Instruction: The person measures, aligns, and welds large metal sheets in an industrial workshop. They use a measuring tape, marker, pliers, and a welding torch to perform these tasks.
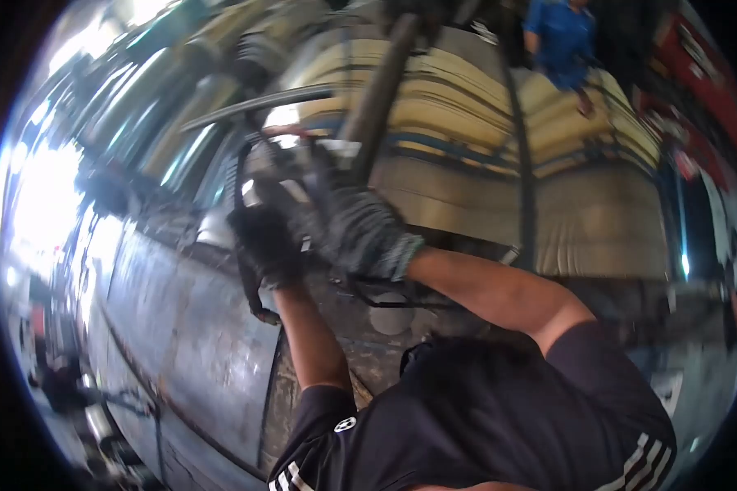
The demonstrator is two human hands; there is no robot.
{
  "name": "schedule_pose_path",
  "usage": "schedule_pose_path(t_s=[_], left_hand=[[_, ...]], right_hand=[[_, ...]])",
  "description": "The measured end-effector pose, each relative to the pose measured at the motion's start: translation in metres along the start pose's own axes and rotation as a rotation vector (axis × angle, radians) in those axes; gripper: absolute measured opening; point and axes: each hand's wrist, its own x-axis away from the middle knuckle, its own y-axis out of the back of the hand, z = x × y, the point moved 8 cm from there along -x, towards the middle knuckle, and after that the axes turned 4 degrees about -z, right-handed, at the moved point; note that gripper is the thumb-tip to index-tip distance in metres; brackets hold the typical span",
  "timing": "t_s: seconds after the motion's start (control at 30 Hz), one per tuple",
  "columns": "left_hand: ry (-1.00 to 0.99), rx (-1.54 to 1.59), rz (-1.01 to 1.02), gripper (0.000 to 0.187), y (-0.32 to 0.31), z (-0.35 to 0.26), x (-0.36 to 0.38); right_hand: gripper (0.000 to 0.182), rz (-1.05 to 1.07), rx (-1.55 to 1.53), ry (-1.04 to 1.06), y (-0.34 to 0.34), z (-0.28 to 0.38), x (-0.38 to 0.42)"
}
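Grey knit gloves covered both hands, whose fingers were curled tight around the lower end of a dark metal bar (382, 82). The right hand (360, 233) gripped nearer the camera and the left hand (262, 241) sat just beside it, the two touching. From that grip the bar's long axis ran up and slightly to the right, its far end pointing toward the top edge of the view, where it was cut off.

Motion blur smeared the spot where the fingers met the bar, so what the bar's lower end bore against could not be made out. A black cable (250, 286) looped down below the left hand. Behind the bar, stacked tan boards (467, 98) were bound by dark straps, and a curved metal rod (254, 105) crossed in front of them. Worn blue-grey sheet metal (188, 327) filled the lower left. A person in blue (561, 41) stood on the stack, well apart.
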Motion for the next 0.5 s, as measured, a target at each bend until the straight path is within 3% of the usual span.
schedule_pose_path(t_s=[0.03,0.07,0.1,0.13,0.2,0.23,0.3,0.33,0.37,0.4,0.43,0.5], left_hand=[[0.006,0.794,-0.162,0.041,-0.014,0.028,0.015],[-0.006,0.852,-0.084,0.041,-0.023,0.021,0.012],[-0.009,0.937,-0.031,0.045,-0.027,0.008,0.009],[-0.011,1.021,0.020,0.049,-0.028,-0.012,0.007],[-0.005,1.179,0.115,0.058,-0.022,-0.062,0.007],[0.010,1.245,0.155,0.062,-0.015,-0.090,0.009],[0.090,0.400,-0.145,0.064,0.035,-0.154,0.036],[-0.070,0.287,-0.194,0.063,0.037,-0.163,0.040],[-0.226,0.177,-0.253,0.062,0.037,-0.163,0.041],[-0.304,-0.164,-0.379,0.031,0.037,-0.148,0.046],[-0.247,-0.321,-0.269,0.028,0.006,-0.065,0.031],[-0.686,-1.176,-0.250,0.032,-0.027,-0.050,0.041]], right_hand=[[0.070,0.371,-0.099,-0.221,-0.012,-0.013,0.011],[0.070,0.713,-0.216,-0.458,-0.019,-0.014,0.032],[0.060,-0.052,-0.021,-0.349,0.009,-0.016,0.038],[0.080,0.588,-0.231,-0.617,-0.012,-0.021,0.060],[0.080,0.650,-0.059,-0.403,-0.003,-0.016,0.089],[0.080,0.634,-0.018,-0.450,0.000,-0.028,0.111],[0.070,0.015,0.043,-0.049,0.048,-0.014,0.123],[0.057,0.143,0.130,-0.078,0.059,-0.015,0.142],[0.057,0.147,0.148,-0.095,0.092,-0.021,0.154],[0.053,0.197,-0.071,-0.336,0.129,-0.041,0.165],[0.049,0.240,-0.300,-0.572,0.160,-0.058,0.186],[0.039,0.230,-0.172,-0.864,0.220,-0.099,0.229]])
